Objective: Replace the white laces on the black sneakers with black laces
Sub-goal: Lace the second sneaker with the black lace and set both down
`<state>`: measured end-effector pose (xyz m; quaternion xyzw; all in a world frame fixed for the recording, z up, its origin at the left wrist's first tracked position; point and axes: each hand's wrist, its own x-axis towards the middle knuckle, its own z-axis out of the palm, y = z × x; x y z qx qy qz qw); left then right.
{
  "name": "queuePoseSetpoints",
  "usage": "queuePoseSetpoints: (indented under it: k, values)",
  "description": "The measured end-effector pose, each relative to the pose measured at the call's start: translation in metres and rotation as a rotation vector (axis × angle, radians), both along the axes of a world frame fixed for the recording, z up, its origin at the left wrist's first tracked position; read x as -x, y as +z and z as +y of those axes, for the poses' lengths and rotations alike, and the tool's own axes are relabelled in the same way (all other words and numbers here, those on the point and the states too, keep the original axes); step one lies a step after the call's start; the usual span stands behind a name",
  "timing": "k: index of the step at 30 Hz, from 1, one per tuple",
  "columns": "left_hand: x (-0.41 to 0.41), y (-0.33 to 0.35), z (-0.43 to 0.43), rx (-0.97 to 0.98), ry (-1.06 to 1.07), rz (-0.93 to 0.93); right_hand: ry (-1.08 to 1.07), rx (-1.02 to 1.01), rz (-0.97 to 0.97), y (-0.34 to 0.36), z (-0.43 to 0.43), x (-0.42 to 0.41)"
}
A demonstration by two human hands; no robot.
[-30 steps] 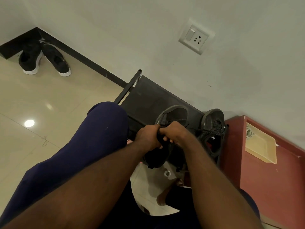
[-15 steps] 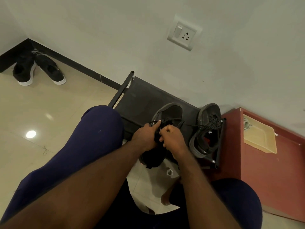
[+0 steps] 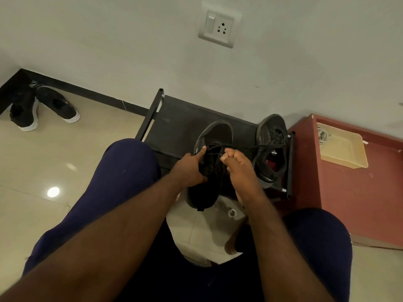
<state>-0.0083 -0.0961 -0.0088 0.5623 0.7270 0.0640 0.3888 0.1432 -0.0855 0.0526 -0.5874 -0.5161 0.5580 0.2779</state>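
A black sneaker [image 3: 214, 136] lies on the black shoe rack [image 3: 178, 120], toe toward the wall. My left hand [image 3: 189, 168] grips its left side, forefinger stretched along the upper. My right hand [image 3: 236, 164] pinches a black lace [image 3: 214, 147] over the eyelets. A strand of that lace runs right toward the second black sneaker [image 3: 270, 147], which stands on the rack's right end with black laces threaded in it. No white lace shows on either shoe.
A red cabinet [image 3: 353, 188] with a beige tray [image 3: 342, 147] stands right of the rack. Another pair of black shoes with white soles [image 3: 41, 107] sits in the far left corner. My knees in blue trousers flank the rack. A wall socket [image 3: 219, 28] is above.
The hands have parted a little: my left forefinger is now stretched along the sneaker, and my right hand has drawn the lace slightly right. The camera view has shifted.
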Motion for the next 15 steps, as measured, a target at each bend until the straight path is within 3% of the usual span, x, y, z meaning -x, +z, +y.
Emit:
queuePoseSetpoints:
  k: [5,7,9,12,13,15]
  values:
    - [-0.001,-0.001,0.001,0.003,0.025,-0.028,-0.079,0.108,0.862,0.053,-0.006,-0.012]
    - [0.0,-0.002,0.001,0.006,0.03,-0.037,-0.156,0.11,0.898,0.062,-0.005,-0.018]
    - [0.001,-0.002,0.0,0.007,0.029,-0.037,-0.222,0.052,0.567,0.056,-0.002,-0.021]
    - [0.0,-0.001,0.0,-0.007,0.018,-0.021,-0.029,-0.14,-0.327,0.017,0.006,-0.024]
    - [0.0,-0.002,0.001,-0.014,0.018,-0.017,0.063,-0.164,-0.534,0.002,0.007,-0.025]
    - [0.0,-0.002,0.001,-0.032,0.017,-0.006,0.248,-0.128,-0.692,-0.021,0.004,-0.026]
